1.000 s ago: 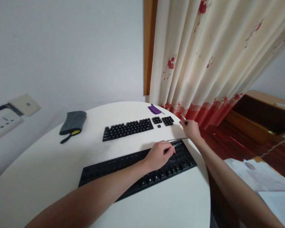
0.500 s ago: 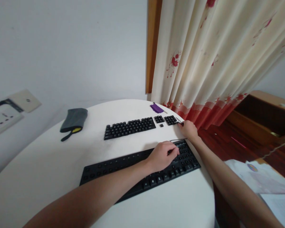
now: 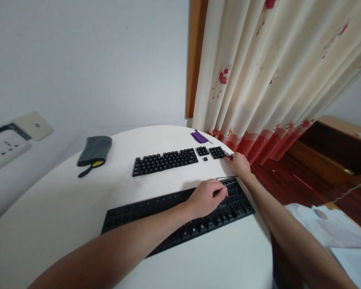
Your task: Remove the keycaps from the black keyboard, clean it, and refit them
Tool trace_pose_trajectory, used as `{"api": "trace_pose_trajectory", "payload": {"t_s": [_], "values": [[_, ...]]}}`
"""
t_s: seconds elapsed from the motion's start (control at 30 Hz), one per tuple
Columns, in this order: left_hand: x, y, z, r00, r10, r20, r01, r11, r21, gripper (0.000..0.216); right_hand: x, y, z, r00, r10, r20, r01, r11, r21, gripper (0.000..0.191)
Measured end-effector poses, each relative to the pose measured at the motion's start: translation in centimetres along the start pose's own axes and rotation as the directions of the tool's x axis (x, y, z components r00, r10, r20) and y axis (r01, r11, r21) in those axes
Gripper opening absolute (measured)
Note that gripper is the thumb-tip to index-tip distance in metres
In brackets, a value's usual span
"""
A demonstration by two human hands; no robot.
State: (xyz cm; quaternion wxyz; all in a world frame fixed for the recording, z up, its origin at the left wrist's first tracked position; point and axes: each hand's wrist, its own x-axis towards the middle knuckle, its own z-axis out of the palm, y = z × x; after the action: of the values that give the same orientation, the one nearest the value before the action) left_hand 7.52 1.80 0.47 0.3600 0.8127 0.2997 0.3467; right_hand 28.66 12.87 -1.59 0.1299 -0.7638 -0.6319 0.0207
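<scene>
My left hand (image 3: 207, 196) rests over the right part of a black keyboard base (image 3: 168, 202), thumb and fingers curled together. Whether anything is inside those fingers is hidden. Keycaps remain seated under and around that hand, while the upper left rows show bare key sockets. At the table's right edge, my right hand (image 3: 239, 163) is closed around a small thin tool with wire-like ends (image 3: 228, 155), partly covered by the fingers. Just left of it lies a block of loose number-pad keycaps (image 3: 217, 152). A single keycap (image 3: 205, 159) sits apart nearby.
Beyond the keyboard, loose keycaps form a long block (image 3: 165, 161) and a small group (image 3: 202, 151). A purple brush-like item (image 3: 199, 137) lies at the back edge. A grey pouch (image 3: 96, 149) is at left. A curtain (image 3: 243, 80) hangs beside the white round table (image 3: 63, 224).
The wire-like ends at my right hand have tilted slightly down toward the number-pad keycaps. Both hands stay almost in place; the view shifts a little.
</scene>
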Motion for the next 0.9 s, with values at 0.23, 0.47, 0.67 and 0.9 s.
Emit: {"api": "trace_pose_trajectory", "payload": {"t_s": [0.23,0.47,0.67,0.9], "values": [[-0.03,0.05,0.0,1.0,0.005,0.0,-0.005,1.0,-0.006,0.03,-0.18,0.11,0.09,1.0,-0.017,-0.008,0.017,1.0,0.015,0.039],[-0.03,0.0,0.03,1.0,0.012,-0.01,-0.012,1.0,-0.011,0.03,-0.23,0.52,0.12,1.0,-0.025,0.006,0.025,0.999,0.024,0.033],[-0.03,0.03,0.08,1.0,0.011,-0.01,-0.011,1.0,-0.007,0.029,-0.08,0.6,0.4,0.999,-0.041,-0.009,0.041,0.999,0.023,0.03],[-0.07,0.06,0.01,1.0,0.007,-0.001,-0.007,1.0,-0.007,0.03,-0.01,0.77,0.48,0.999,-0.05,-0.005,0.05,0.999,0.019,0.029]]}}
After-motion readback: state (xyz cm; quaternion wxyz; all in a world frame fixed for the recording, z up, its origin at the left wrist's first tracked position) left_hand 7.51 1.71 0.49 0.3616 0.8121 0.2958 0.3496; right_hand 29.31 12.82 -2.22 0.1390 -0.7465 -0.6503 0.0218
